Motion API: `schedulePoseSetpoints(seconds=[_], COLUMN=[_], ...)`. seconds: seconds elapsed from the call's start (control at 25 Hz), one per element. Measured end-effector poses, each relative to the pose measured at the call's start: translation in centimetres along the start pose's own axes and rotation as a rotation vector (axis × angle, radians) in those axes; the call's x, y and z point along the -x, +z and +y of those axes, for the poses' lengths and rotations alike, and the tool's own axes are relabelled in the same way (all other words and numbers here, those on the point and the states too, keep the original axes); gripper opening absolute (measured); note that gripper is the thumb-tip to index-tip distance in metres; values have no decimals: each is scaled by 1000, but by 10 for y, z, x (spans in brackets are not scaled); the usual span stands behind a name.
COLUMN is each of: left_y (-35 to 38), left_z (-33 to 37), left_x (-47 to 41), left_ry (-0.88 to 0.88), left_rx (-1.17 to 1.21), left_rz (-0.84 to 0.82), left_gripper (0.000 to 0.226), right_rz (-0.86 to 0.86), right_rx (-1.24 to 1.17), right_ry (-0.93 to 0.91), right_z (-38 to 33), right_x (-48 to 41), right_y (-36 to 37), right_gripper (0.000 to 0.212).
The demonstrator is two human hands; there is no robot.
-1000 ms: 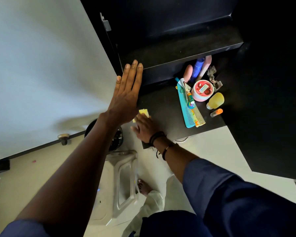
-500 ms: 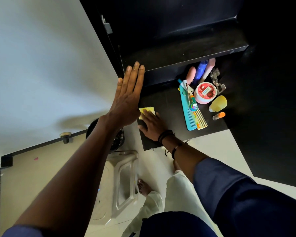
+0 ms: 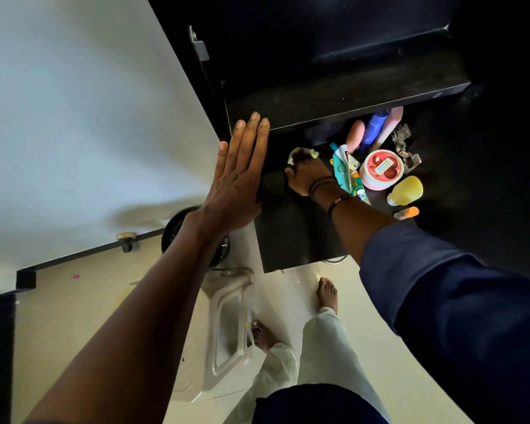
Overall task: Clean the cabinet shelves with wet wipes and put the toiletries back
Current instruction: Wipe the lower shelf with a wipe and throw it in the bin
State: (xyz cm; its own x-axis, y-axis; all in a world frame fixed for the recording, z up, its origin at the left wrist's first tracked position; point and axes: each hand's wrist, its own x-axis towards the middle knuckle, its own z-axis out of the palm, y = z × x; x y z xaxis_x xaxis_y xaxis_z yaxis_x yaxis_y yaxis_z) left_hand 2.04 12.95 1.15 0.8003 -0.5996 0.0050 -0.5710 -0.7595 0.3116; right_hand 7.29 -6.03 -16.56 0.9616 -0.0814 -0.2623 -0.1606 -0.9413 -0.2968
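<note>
My left hand (image 3: 237, 175) lies flat with straight fingers against the cabinet's left edge. My right hand (image 3: 308, 175) presses a yellowish wet wipe (image 3: 302, 154) onto the black lower shelf (image 3: 291, 240), far back under the upper shelf (image 3: 334, 99). How its fingers lie on the wipe is hidden. To the right on the same shelf lie the toiletries: a teal comb (image 3: 341, 172), a round pink jar (image 3: 380, 169), a yellow bottle (image 3: 406, 191), a small orange tube (image 3: 407, 212), and pink and blue bottles (image 3: 375, 128).
The white cabinet door (image 3: 83, 117) stands open at left. Below are a plastic stool (image 3: 227, 319), a dark round bin (image 3: 193, 237), and my bare feet on the pale floor. A metal hinge (image 3: 406, 148) sits behind the jar.
My right hand has slid the wipe from the shelf's front edge towards the back, close to the comb. My left hand has stayed flat on the cabinet edge.
</note>
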Motion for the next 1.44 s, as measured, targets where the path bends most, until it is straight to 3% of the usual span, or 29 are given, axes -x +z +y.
schedulePoseSetpoints(seconds=[0.16,0.28,0.4,0.52,0.6,0.76,0.84,0.96,1.16,1.28,1.36,1.44], left_y=[2,0,2,4,4,-1,-1,0,6,3,-1,-3], left_z=[-1,0,1,1,2,3,4,4,0,-1,1,2], left_x=[-1,-1,0,-1,-1,0,0,1,0,-2,0,0], left_ry=[-8,-13,-23,-39,-45,-50,-41,-36,-17,-24,-24,-17], left_rx=[-15,-15,-27,-39,-46,-24,-27,-33,-59,-30,-11,-8], left_rz=[-5,-23,-11,-2,-1,-27,-35,-27,-3,2,-12,-14], left_gripper=[114,113,117,124,124,114,112,111,123,115,108,106], right_rz=[-123,-80,5,-33,-22,-206,-166,-83,-21,-102,-185,-125], right_rx=[-112,-54,61,90,3,-182,-174,-25,-5,-192,-178,-89], right_ry=[-189,-270,-125,-16,4,-93,-105,-137,113,39,-69,-146], right_z=[-58,-46,5,24,1,-75,-82,-50,10,-31,-75,-91], right_x=[27,58,42,8,-3,21,24,17,11,3,9,14], right_y=[39,53,20,-7,-9,18,23,15,1,3,17,24], right_gripper=[50,52,63,55,56,50,55,56,70,67,52,50])
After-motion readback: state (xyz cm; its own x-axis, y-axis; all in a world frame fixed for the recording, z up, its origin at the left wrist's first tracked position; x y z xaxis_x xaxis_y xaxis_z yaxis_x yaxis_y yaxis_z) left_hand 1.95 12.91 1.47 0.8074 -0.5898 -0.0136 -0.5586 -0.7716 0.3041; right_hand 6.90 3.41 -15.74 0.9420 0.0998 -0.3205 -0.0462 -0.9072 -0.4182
